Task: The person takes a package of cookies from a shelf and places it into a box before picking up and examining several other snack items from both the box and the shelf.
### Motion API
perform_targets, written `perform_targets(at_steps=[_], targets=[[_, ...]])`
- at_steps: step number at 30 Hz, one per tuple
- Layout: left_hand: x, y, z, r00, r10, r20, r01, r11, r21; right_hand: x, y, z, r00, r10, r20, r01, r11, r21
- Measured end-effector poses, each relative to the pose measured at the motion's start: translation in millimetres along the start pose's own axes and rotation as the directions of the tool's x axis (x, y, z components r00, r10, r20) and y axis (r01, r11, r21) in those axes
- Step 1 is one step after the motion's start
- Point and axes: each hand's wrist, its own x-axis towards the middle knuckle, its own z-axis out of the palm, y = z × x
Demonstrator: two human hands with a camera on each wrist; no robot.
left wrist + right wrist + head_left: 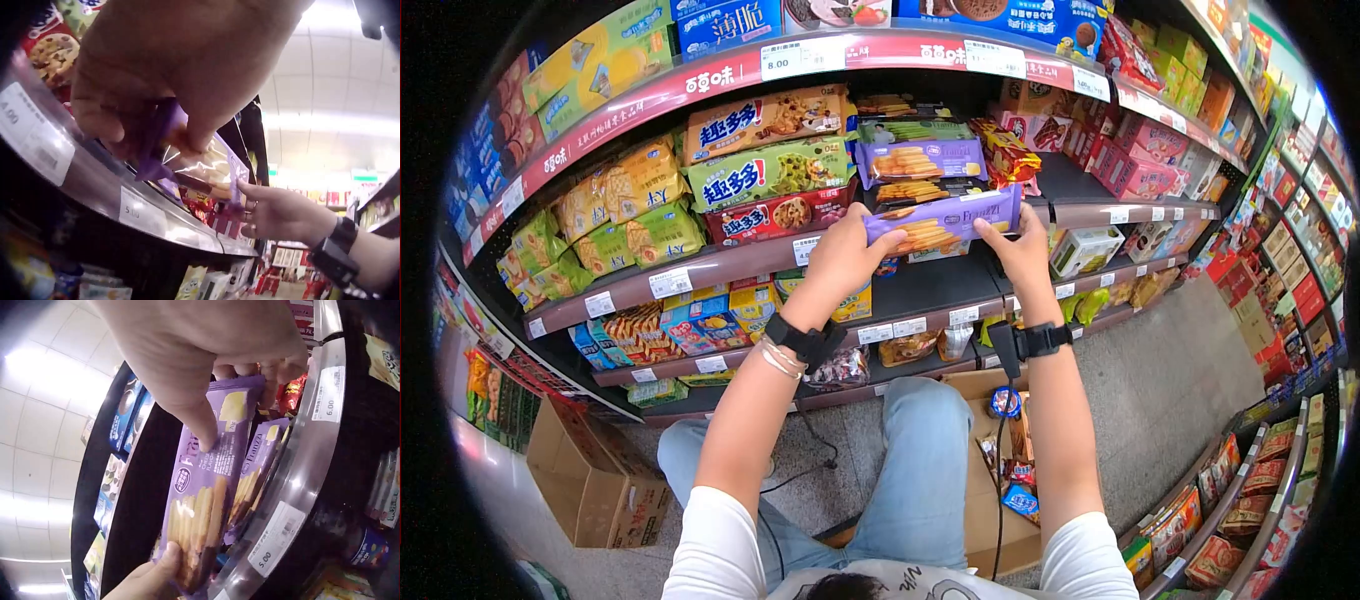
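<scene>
Both hands hold a purple packet of biscuit sticks (940, 224) level in front of the middle shelf. The left hand (848, 258) grips its left end, thumb across the front. At the other end the right hand (1022, 252) pinches it, and the right wrist view shows that thumb (201, 428) on the printed face with fingers behind. A matching purple packet (922, 162) lies on the stack of biscuit stick packets just behind. Left of that stack are cookie packets in brown, green (770, 172) and red.
The shelf edge (750, 258) with price tags runs below the hands, and another shelf (920, 50) overhangs the stacks. An open carton (990, 540) with several snacks stands by the right leg. An open cardboard box (590, 480) sits on the floor at left. Cables hang from the wrists.
</scene>
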Motion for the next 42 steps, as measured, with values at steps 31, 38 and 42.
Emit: perform_targets(at_steps=[31, 38, 42], targets=[[181.6, 31.0, 14.3, 0.983, -0.016, -0.186, 0.082, 0.932, 0.353, 165.8, -8.8, 47.2, 0.964, -0.219, -0.151, 0.131, 0.884, -0.449], [199.9, 22.0, 14.0, 0.997, -0.032, -0.065, 0.059, 0.879, 0.473, 179.8, 23.1, 66.6, 0.961, -0.247, -0.122, 0.173, 0.886, -0.429], [195.4, 26.1, 11.5, 0.999, 0.005, -0.042, 0.012, 0.921, 0.389, 181.1, 33.7, 68.0, 0.947, -0.297, -0.119, 0.216, 0.867, -0.449]])
